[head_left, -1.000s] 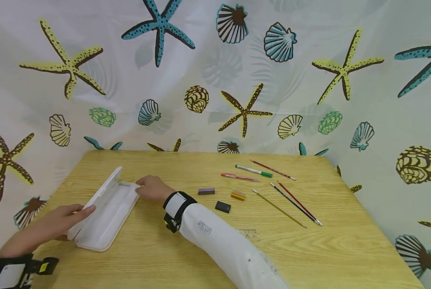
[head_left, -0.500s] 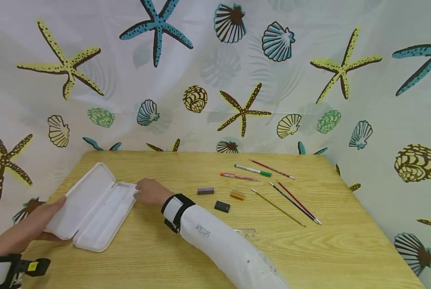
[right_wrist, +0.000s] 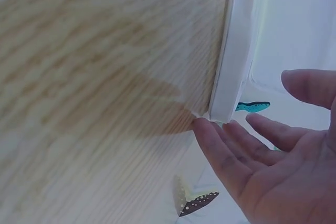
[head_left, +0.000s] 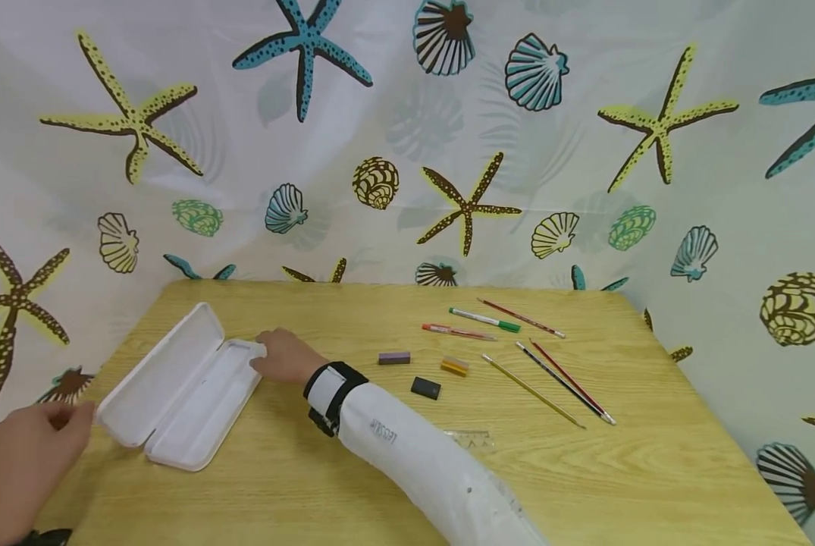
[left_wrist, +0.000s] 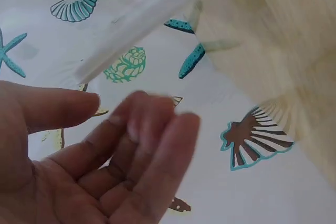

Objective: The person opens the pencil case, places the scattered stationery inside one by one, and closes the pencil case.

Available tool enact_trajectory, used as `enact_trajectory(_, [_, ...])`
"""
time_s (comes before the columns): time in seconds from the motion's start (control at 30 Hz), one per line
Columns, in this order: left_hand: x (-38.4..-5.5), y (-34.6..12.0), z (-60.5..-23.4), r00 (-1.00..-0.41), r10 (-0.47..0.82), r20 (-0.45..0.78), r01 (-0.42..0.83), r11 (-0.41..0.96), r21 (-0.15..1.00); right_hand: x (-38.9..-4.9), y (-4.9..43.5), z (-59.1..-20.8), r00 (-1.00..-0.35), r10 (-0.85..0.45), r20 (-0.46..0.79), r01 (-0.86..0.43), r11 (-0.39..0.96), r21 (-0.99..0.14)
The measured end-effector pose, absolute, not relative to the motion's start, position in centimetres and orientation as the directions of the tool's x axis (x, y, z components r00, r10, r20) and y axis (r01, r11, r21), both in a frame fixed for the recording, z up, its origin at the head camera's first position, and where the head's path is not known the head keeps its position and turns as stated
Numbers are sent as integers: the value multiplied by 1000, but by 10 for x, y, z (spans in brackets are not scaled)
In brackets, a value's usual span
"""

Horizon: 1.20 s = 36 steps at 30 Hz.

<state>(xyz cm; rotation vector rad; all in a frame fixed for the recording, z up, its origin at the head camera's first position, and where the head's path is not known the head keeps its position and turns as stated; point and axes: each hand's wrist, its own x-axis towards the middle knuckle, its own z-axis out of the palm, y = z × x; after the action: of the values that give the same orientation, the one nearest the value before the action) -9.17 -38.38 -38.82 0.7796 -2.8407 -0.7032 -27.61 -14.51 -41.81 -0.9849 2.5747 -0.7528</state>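
Note:
A white pencil case (head_left: 205, 413) lies on the left of the table with its lid (head_left: 164, 371) raised and leaning to the left. No contents show in its tray. My left hand (head_left: 28, 455) is just left of the lid, apart from it; in the left wrist view the hand (left_wrist: 115, 166) holds nothing, thumb and fingers loosely bent and separated. At the case's far right corner is my right hand (head_left: 287, 356). In the right wrist view its fingertips (right_wrist: 202, 124) are at the case's outer edge (right_wrist: 231, 56), while the thumb stands away from the wall.
Right of the case lie a purple block (head_left: 394, 358), a black block (head_left: 425, 387), an orange-and-clear block (head_left: 454, 367) and a clear ruler (head_left: 471, 439). Farther right are a green-capped marker (head_left: 482, 319), a red pen (head_left: 458, 332) and several pencils (head_left: 533, 390). A patterned cloth (head_left: 407, 136) hangs behind.
The lid has swung leftward from nearly upright to wide open. My left hand has let go of it and moved away left and toward me. My right hand stays at the case's corner.

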Motion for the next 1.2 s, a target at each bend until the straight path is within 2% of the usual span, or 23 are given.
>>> enact_trajectory(0.07, [-84,-377,-388,-837,-546,-39,-488,713,503,-277,-146,-417,-729,-681,-72,-533,630,-565])
enact_trajectory(0.13, [-80,-374,-391,-847,-523,-96,-482,679,555,-277,-146,-417,-733,-676,-73,-527,632,-568])
enact_trajectory(0.23, [-80,-373,-404,-890,-419,-178,-424,622,658,-279,-144,-416,-740,-668,-77,-520,641,-565])
enact_trajectory(0.33, [-85,-372,-419,-909,-323,-265,-404,520,753,-280,-143,-416,-748,-659,-79,-516,652,-555])
enact_trajectory(0.57, [-90,-368,-438,-885,-269,-380,-462,394,795,-282,-143,-415,-771,-633,-76,-497,672,-549])
enact_trajectory(0.7, [-90,-363,-443,-885,-286,-368,-453,344,822,-283,-145,-416,-782,-620,-66,-487,673,-557])
enact_trajectory(0.93, [-94,-356,-444,-893,-301,-335,-440,428,789,-284,-150,-419,-786,-614,-71,-455,653,-605])
enact_trajectory(1.2, [-99,-370,-441,-912,-285,-295,-410,646,644,-285,-150,-419,-815,-575,-70,-415,665,-621])
